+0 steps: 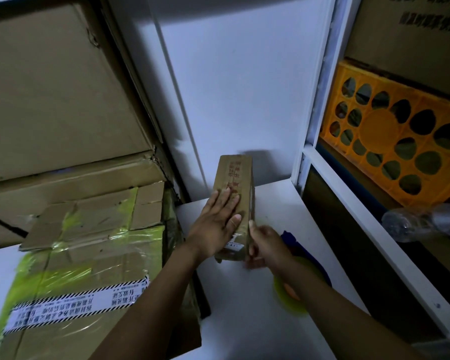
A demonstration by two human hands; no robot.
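1. Right hand (264, 245), fingers curled, touches the near right corner of the small brown cardboard box (234, 175); blur hides whether it grips.
2. Left hand (218, 224) presses flat, fingers straight, on the box top.
3. The box lies on the white table (283, 203), by the wall.

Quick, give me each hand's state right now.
Left hand: open, pressing flat on the small box.
Right hand: closed, gripping the small box's near right corner.

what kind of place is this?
Probably a storeroom or stockroom: stacked cardboard boxes, an orange plastic crate in white shelving, and a small parcel pressed by the left hand and gripped by the right hand.
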